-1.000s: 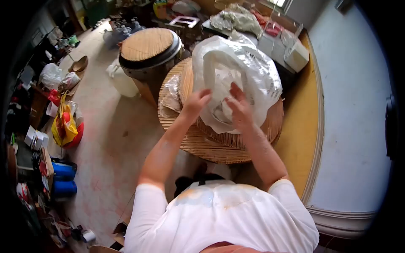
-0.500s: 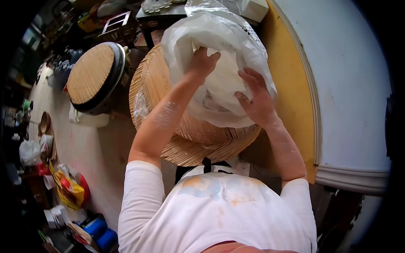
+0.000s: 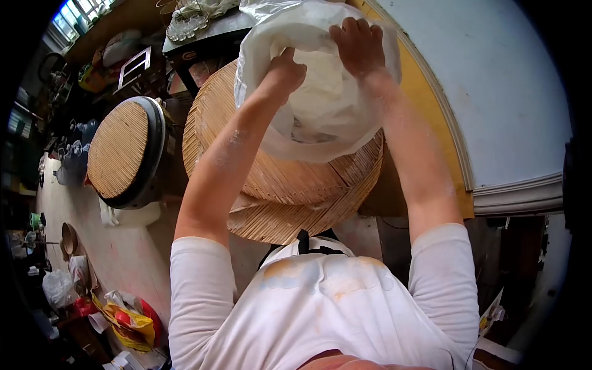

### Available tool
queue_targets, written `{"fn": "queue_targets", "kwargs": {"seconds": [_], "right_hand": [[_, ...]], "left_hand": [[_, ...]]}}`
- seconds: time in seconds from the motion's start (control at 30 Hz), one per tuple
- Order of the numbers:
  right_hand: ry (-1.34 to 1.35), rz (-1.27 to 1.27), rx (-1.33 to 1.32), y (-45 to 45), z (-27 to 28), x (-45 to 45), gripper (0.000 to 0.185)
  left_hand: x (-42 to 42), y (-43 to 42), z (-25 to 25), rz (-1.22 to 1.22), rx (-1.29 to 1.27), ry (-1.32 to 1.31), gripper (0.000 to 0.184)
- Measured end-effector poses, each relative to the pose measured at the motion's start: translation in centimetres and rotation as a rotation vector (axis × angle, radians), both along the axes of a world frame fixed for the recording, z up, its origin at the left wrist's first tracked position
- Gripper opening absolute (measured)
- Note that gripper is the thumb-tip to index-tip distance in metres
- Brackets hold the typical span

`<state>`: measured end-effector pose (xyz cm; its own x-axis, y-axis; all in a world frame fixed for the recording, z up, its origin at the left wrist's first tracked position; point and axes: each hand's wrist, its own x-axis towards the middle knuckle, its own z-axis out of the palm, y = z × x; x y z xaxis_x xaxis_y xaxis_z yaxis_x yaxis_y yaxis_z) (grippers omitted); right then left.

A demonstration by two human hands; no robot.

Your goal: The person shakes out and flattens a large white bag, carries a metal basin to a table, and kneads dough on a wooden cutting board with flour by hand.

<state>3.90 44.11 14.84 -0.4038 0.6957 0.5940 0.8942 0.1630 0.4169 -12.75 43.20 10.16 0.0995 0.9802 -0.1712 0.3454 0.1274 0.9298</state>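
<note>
A large white translucent plastic bag [image 3: 320, 145] stands wide open on stacked round slatted wooden lids [image 3: 290, 185]. Pale, whitish contents [image 3: 317, 80] show inside its mouth. My left hand [image 3: 287, 75] is at the left side of the opening, thumb and forefinger visible, the other fingers hidden against the plastic it grips. At the far right of the mouth, my right hand [image 3: 359, 48] has its fingers curled over the bag's rolled rim. Pale powdery marks show on my left forearm.
To the left stands a dark round vessel [image 3: 154, 154] with a slatted lid [image 3: 117, 148]. Behind the bag is a dark table [image 3: 213, 31] holding glassware [image 3: 187, 26]. A yellow panel and pale wall [image 3: 493, 92] rise on the right. Bags and clutter line the left floor.
My right hand has moved from the near right rim up to the far rim, its fingers now curled over it. My left hand has shifted slightly. The view has tilted.
</note>
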Motion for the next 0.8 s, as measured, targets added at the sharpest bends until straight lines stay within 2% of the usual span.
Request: {"fn": "queue_targets", "kwargs": {"seconds": [0.07, 0.1, 0.13, 0.17, 0.2, 0.23, 0.27, 0.33, 0.37, 0.47, 0.5, 0.53, 0.6, 0.63, 0.67, 0.7, 0.73, 0.8], "right_hand": [[-0.117, -0.136, -0.050, 0.0, 2.3, -0.1, 0.018], [-0.184, -0.233, -0.121, -1.1, 3.8, -0.9, 0.021], [-0.179, -0.239, -0.126, -1.1, 3.7, -0.6, 0.021], [-0.150, -0.241, -0.148, -0.9, 3.5, -0.1, 0.022], [-0.124, -0.241, -0.169, -1.1, 3.6, -0.2, 0.026], [-0.090, -0.209, -0.195, -2.1, 4.4, -0.5, 0.017], [-0.090, -0.208, -0.198, -2.4, 4.1, 0.0, 0.017], [-0.199, -0.107, -0.112, -3.3, 4.4, 1.2, 0.022], [-0.213, -0.194, -0.168, -3.7, 4.5, 1.6, 0.023], [-0.180, -0.184, -0.082, -4.1, 4.2, 2.6, 0.028], [-0.200, -0.222, -0.166, -5.2, 5.7, 1.8, 0.033], [-0.200, -0.232, -0.163, -6.4, 6.8, 1.5, 0.033], [-0.162, -0.225, -0.043, -8.5, 8.2, 1.2, 0.014], [-0.123, -0.137, 0.072, -7.4, 8.3, 2.6, 0.012], [-0.119, -0.147, 0.076, -7.9, 8.6, 3.6, 0.012], [-0.079, -0.141, 0.057, -9.7, 10.4, 3.5, 0.011], [-0.040, -0.136, 0.040, -11.6, 12.0, 3.4, 0.011], [0.001, -0.156, 0.051, -15.2, 13.8, 3.6, 0.009]], "left_hand": [[-0.2, -0.5, -1.4, -0.015, 0.297, 0.421, 0.051], [-0.9, -1.3, -1.0, -0.117, 0.179, 0.529, 0.048], [-1.7, -1.2, -1.4, -0.125, 0.176, 0.533, 0.048], [-2.5, -1.3, -1.9, -0.559, 0.229, 1.053, 0.046], [-3.3, -1.6, -1.9, -1.001, 0.461, 1.435, 0.044], [-3.7, -2.1, -2.0, -1.104, 0.444, 1.497, 0.043], [-4.0, -2.9, -2.2, -1.135, 0.386, 1.503, 0.043], [-4.5, -4.8, -1.7, -1.041, 0.208, 1.452, 0.041], [-4.7, -5.6, -1.5, -1.015, 0.140, 1.439, 0.041], [-5.5, -6.8, -0.3, -0.991, 0.045, 1.422, 0.039], [-5.4, -6.9, 0.1, -0.982, 0.032, 1.421, 0.038], [-5.5, -7.1, 0.7, -0.953, 0.039, 1.422, 0.038], [-5.1, -7.8, 2.1, -0.834, 0.109, 1.410, 0.033], [-4.9, -8.2, 2.9, -0.763, 0.153, 1.398, 0.029], [-4.4, -8.8, 3.6, -0.627, 0.231, 1.361, 0.025], [-3.8, -9.5, 4.8, -0.530, 0.200, 1.233, 0.025], [-3.4, -10.4, 5.6, -0.537, 0.218, 1.234, 0.025], [-2.8, -12.7, 7.2, -0.600, 0.347, 1.068, 0.034]]}}
